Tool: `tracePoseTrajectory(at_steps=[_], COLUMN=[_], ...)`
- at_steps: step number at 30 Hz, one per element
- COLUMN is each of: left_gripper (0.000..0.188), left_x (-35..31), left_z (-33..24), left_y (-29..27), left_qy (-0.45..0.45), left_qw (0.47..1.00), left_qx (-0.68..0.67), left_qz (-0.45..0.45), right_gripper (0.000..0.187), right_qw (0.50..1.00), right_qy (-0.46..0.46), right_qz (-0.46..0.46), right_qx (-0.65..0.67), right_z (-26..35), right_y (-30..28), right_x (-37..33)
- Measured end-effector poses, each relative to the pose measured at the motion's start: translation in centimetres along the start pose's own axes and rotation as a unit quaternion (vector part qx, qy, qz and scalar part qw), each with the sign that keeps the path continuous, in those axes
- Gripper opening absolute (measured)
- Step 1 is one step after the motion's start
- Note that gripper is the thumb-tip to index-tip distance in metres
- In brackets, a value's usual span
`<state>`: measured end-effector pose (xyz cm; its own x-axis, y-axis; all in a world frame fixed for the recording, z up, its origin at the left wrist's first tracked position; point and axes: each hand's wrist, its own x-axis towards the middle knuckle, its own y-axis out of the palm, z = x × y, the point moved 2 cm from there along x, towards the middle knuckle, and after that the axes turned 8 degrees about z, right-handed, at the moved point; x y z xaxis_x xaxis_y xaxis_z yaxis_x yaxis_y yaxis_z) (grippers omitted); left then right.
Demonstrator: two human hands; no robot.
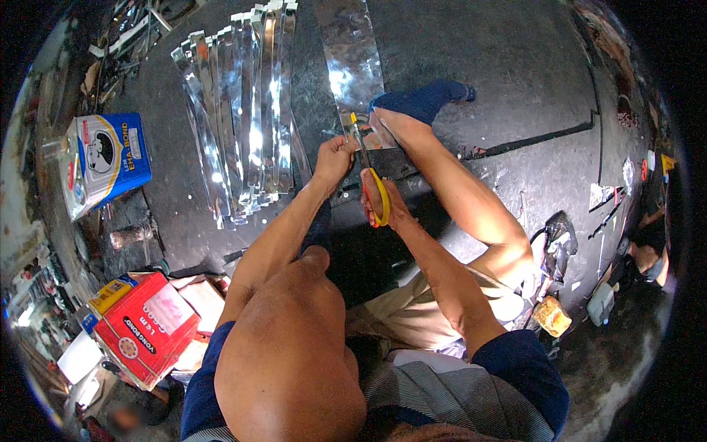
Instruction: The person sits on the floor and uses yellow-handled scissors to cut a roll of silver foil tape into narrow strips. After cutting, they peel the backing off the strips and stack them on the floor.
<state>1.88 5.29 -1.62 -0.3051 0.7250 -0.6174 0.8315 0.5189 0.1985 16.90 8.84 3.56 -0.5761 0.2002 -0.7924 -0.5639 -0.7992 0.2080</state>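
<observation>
A long, shiny silver sheet lies on the dark floor, running away from me. My left hand is closed at its near left corner, the fingers pinching the edge. In my right hand is a pair of scissors with yellow and orange handles. The scissors' blades point away from me over the sheet's near end, right beside my left fingers. My foot in a dark blue sock rests against the sheet's right edge. Whether the blades are apart is too small to tell.
Several shiny silver strips lie side by side to the left. Beyond them stands a blue and white can. A red carton sits at the lower left. A black plastic bag and a yellowish block lie at the right.
</observation>
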Motion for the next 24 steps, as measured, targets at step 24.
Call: tracePoseTrajectory(at_steps=[24], left_gripper=[0.021], left_x=[-1.8], left_z=[-4.1], left_y=[1.2], left_qy=[0.017], left_qw=[0.998], left_qx=[-0.025], left_qz=[0.060], right_gripper=[0.058], right_qw=[0.991], right_qy=[-0.126], right_qz=[-0.009], right_qx=[-0.046], right_z=[2.6], right_y=[-2.4], right_x=[6.2])
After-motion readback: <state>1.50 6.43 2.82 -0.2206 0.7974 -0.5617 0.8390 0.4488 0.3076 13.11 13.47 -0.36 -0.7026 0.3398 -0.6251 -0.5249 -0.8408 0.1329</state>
